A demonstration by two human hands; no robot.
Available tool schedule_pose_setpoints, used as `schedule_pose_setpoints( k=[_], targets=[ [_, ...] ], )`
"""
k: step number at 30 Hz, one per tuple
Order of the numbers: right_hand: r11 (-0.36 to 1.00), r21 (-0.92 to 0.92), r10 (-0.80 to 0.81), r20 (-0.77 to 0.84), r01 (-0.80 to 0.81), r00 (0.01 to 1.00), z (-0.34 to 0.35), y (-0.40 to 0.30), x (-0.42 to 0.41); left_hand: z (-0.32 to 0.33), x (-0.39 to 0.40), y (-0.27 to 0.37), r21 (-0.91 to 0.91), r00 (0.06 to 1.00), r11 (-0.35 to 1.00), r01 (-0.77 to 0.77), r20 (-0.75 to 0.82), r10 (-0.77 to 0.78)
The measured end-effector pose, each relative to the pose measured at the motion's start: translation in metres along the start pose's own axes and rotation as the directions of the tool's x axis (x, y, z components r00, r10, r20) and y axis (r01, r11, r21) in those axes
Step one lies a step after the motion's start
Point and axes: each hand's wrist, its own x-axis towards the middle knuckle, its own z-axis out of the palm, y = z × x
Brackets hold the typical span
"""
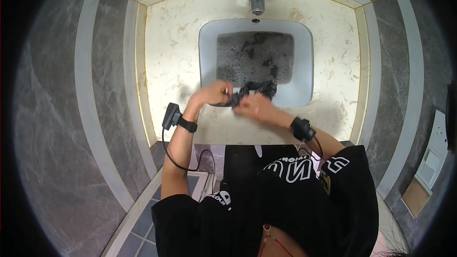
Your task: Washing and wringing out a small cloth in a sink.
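Note:
Both my hands meet over the near rim of a white washbasin. Between them they grip a wet, dark, bunched cloth, whose loose part hangs over the basin's inner wall. My left hand pinches its left end. My right hand, a little blurred, is closed around it just to the right, its fingers partly hiding the cloth. Greyish, foamy water stands in the basin, with dark patches in it; whether these are more fabric or gaps in the foam I cannot tell.
A chrome single-lever faucet rises behind the basin. Cream marbled countertop surrounds it, closed in by grey marble walls left and right. Black wrist-worn devices with cables sit on both forearms. A socket panel is at the right.

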Motion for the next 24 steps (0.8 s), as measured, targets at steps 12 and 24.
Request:
schedule_pose_setpoints(
  k=[12,24],
  targets=[
    [0.582,0.296,0.799,-0.381,-0.757,0.465,-0.038,0.165,-0.022,-0.001,0.085,-0.023,0.096,0.582,0.883,0.459,-0.784,-0.217],
    [0.48,0.358,0.863,-0.355,-0.801,0.359,0.025,0.162,-0.03,0.051,0.136,0.005,0.536,0.737,0.655,0.532,-0.674,-0.046]
  ],
)
